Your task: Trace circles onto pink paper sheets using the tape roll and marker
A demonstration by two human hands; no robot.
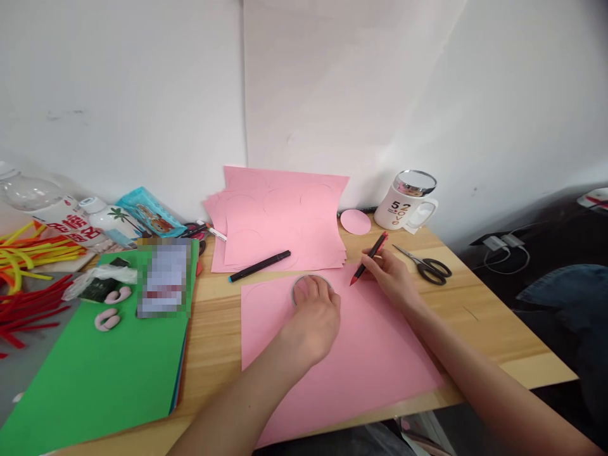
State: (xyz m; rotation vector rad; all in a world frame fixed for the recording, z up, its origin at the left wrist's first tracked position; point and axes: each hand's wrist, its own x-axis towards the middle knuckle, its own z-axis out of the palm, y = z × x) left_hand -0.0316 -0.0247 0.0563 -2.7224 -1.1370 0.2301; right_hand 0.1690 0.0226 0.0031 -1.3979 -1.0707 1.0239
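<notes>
A large sheet of pink paper point(361, 367) lies flat on the wooden table. My left hand point(316, 323) presses its bunched fingertips onto a round, rimmed disc point(297, 292) near the sheet's upper left; whether it is a lid or a ring I cannot tell. Pinched in my right hand point(392, 275) is a black pen with red ends point(369, 258), its tip pointing down close to the paper, right of the disc. Faint curved pencil-like lines show at the sheet's upper left corner. Contact between tip and paper is unclear.
Behind the sheet sit stacked pink papers point(285, 218) with drawn circles, a black marker point(259, 266) and a pink paper circle point(356, 221). Scissors point(430, 267) and a white mug point(396, 206) stand right. Green paper point(95, 373), a phone point(164, 278), pipe cleaners point(33, 310) and bottles point(42, 202) fill the left.
</notes>
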